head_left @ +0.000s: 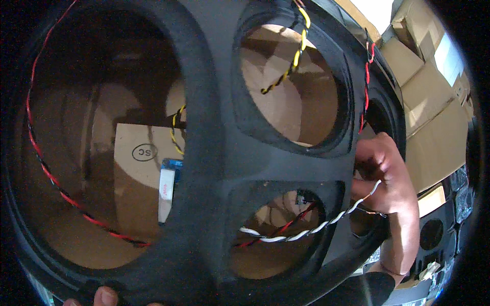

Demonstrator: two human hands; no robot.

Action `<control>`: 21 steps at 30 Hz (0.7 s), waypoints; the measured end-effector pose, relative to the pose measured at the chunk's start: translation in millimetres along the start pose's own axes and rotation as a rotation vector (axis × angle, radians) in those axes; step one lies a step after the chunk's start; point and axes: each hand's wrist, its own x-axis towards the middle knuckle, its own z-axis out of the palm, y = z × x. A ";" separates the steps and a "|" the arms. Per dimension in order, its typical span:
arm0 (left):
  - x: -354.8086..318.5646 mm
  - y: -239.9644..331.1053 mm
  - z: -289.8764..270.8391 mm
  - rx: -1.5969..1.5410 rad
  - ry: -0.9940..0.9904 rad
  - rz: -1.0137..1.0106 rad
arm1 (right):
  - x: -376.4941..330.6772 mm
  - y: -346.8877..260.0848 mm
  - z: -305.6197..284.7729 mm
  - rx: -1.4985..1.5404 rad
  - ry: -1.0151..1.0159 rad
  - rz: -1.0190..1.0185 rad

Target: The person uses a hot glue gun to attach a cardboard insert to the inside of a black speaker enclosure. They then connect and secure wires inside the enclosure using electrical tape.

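A large black speaker cabinet (286, 167) with several round cut-outs fills most of the view. Fingertips of my left hand (105, 297) curl over its lower left edge; the rest of that hand is out of sight. At the right side face my right hand (385, 171) is bent in with curled fingers, their tips hidden by the cabinet. A white-and-black twisted wire (291, 237) runs from the lower cut-out to the right, its bare end lying in front of this hand. Above the hand hangs a red-and-black twisted wire (367, 81).
Yellow-and-black wire (301, 48) dangles across the upper cut-out. Another red-and-black wire (64, 195) loops over the large left opening. Inside it show a blue-and-white part (166, 191) and a brown panel (135, 168). Cardboard boxes (436, 132) stand at the right, above a black perforated panel (434, 232).
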 end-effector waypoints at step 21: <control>-16.8 -9.1 -1.7 0.036 0.029 0.090 | 7.6 13.5 39.2 0.546 0.015 -0.121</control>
